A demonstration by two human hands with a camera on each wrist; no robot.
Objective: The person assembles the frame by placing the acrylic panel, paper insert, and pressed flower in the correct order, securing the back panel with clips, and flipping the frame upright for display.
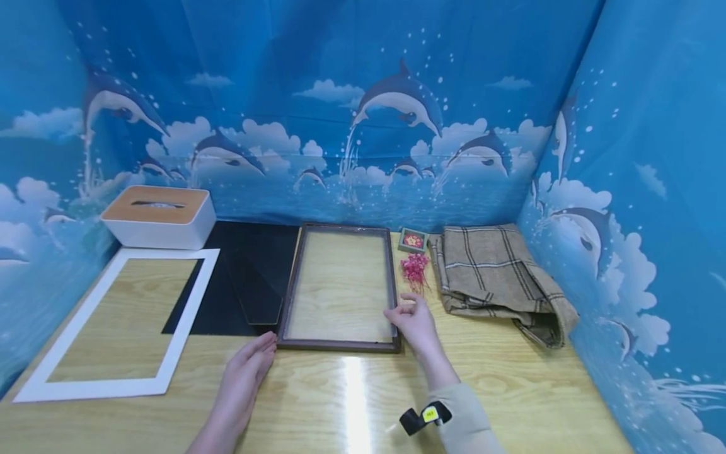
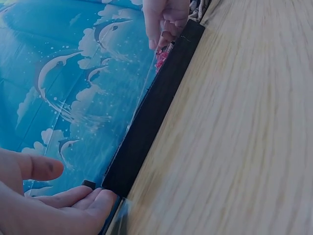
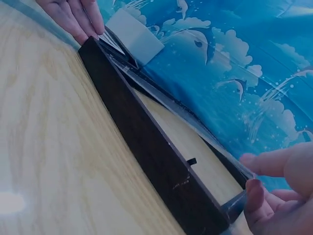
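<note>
Dark brown frame [image 1: 340,345], flat on wooden table [image 1: 544,391], clear sheet [image 1: 343,284] over its opening, right side raised

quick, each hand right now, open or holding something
Left hand: open, touching the dark frame.
Right hand: closed, pinching the clear sheet by its edge.

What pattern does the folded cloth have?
The folded cloth is greyish-brown plaid, with dark and pale lines crossing. It shows best in the head view.
</note>
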